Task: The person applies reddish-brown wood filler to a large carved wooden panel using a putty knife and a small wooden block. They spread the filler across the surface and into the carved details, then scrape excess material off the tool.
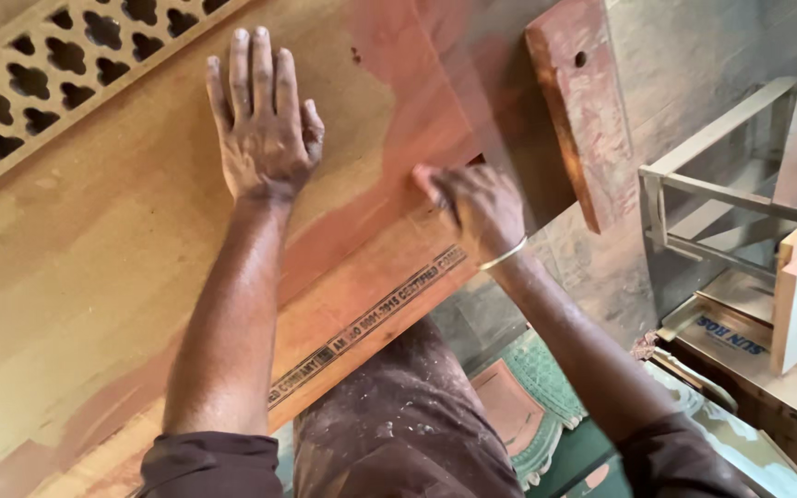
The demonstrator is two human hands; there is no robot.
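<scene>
Plywood board (140,240): long axis runs diagonal, lower-left to upper-right, both ends cut off by frame. Left hand (265,120) lies flat on it, fingers together and straight, board under the whole palm. Right hand (472,207) curled at the board's near edge, pressing something on the reddish patch; fingers hide it, can't tell what. Lattice panel (39,74) beyond left fingertips.

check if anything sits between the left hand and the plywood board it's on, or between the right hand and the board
Nothing visible does. The left hand lies flat, palm down, straight on the plywood board. The right hand touches the same board at its reddish-stained part; whether it holds anything cannot be told.
</scene>
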